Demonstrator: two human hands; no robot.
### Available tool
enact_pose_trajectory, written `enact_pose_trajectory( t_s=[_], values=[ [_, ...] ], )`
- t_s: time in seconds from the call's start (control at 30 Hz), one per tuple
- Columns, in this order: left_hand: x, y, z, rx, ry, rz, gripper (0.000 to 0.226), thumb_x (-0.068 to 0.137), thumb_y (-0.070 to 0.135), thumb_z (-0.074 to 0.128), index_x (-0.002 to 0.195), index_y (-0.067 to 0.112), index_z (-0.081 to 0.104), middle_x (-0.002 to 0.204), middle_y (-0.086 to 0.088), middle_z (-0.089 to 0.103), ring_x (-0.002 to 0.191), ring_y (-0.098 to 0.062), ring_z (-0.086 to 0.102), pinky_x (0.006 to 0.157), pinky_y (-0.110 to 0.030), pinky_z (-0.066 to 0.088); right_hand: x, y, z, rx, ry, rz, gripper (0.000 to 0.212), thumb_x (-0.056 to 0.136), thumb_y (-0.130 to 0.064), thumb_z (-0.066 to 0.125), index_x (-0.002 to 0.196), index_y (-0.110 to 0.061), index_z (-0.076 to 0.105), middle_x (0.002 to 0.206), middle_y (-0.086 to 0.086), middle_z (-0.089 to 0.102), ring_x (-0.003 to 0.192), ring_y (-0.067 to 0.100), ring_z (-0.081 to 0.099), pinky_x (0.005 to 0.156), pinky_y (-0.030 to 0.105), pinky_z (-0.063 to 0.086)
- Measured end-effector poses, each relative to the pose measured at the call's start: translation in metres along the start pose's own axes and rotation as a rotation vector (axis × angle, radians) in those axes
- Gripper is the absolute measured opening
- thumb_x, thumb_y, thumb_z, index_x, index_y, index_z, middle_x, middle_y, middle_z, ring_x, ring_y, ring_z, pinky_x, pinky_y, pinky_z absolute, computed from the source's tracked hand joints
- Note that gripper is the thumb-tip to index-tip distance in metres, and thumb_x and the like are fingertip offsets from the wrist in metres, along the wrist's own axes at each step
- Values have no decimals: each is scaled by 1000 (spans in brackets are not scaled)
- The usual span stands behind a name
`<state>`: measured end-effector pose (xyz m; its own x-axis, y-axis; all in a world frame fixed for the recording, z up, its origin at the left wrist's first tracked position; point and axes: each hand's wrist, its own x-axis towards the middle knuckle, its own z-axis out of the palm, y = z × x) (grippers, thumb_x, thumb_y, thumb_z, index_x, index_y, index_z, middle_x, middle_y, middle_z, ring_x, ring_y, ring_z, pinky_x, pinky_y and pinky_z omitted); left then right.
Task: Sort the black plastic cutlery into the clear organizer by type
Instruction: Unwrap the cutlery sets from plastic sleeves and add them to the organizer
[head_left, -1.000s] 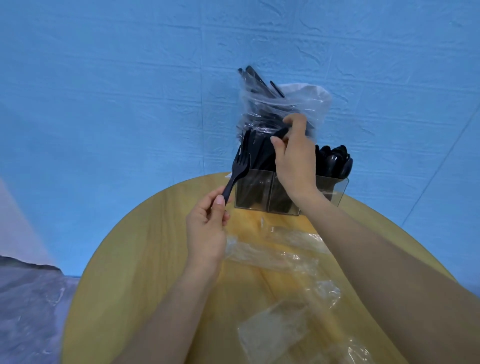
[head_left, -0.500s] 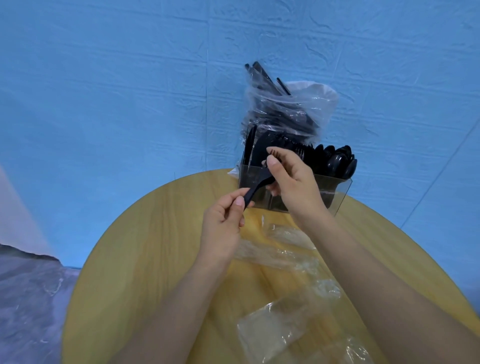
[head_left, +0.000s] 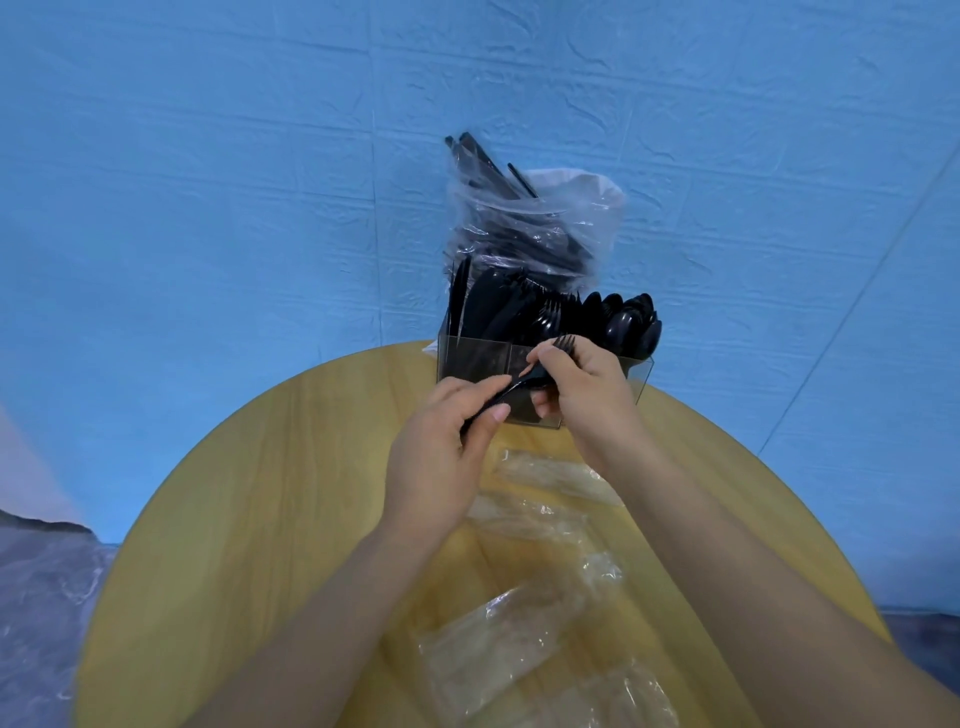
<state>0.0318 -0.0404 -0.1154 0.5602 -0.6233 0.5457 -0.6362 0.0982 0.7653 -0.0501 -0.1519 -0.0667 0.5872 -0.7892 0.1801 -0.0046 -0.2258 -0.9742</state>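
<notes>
Both hands are gripping one black fork (head_left: 524, 382): the left hand (head_left: 441, 457) is pinching its handle, the right hand (head_left: 587, 395) is holding near its tines, just before the clear organizer (head_left: 467, 356) on the bench (head_left: 249, 519).

One head-worn wide-angle view, looking forward and down from above the near edge of the round wooden table (head_left: 218, 519). It faces the blue backdrop (head_left: 208, 156) behind the table (straight lines bow toward the frame edges). Close range: both forearms enter from the bottom, over the table. No second view, so nothing is shared.
</notes>
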Motion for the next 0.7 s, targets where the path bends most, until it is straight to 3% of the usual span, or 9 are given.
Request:
enact_pose_trajectory(
  t_s=[0.1, 0.17, 0.27, 0.4, 0.7],
  values=[
    [1, 3, -4, -25, 23, -23, 23, 93, 26, 54, 107, 42, 62, 88, 9, 65, 81, -5, 58, 68, -19, 45, -3, -1, -12, 179, -135, 7, 28, 96, -30, 50, 83, -7, 60, 76, 7, 60, 58, 11, 55, 55, 23, 47],
    [3, 7, -5, -101, 22, -93, 26, 94, 21, 54, 96, 47, 59, 79, 11, 67, 65, 0, 56, 60, -12, 43, -4, -1, -19, 340, -227, 18, 28, 92, -31, 50, 85, -6, 61, 76, 5, 61, 61, 10, 56, 58, 21, 49],
    [5, 11, -3, -190, 1, -168, 21, 95, 17, 53, 97, 35, 63, 71, 17, 66, 52, 3, 52, 59, -7, 41, -5, -1, -27, 431, -270, 3, 17, 86, -22, 54, 78, -10, 63, 71, 1, 60, 62, 9, 56, 60, 19, 50],
    [9, 18, 4, -194, -59, -156, 20, 97, 15, 48, 109, 17, 64, 77, 14, 68, 52, 1, 52, 60, -7, 42, -3, -5, -31, 498, -172, 26, 30, 86, -13, 59, 56, -19, 58, 60, -4, 55, 59, 8, 54, 61, 19, 49],
    [20, 19, 7, -132, -66, -154, 18, 98, 15, 46, 106, 20, 61, 79, 16, 66, 56, 4, 51, 59, -7, 42, 12, -12, -48, 612, 43, 55, 21, 91, -12, 57, 70, -13, 52, 65, -4, 66, 61, 7, 61, 64, 17, 53]
  ],
)
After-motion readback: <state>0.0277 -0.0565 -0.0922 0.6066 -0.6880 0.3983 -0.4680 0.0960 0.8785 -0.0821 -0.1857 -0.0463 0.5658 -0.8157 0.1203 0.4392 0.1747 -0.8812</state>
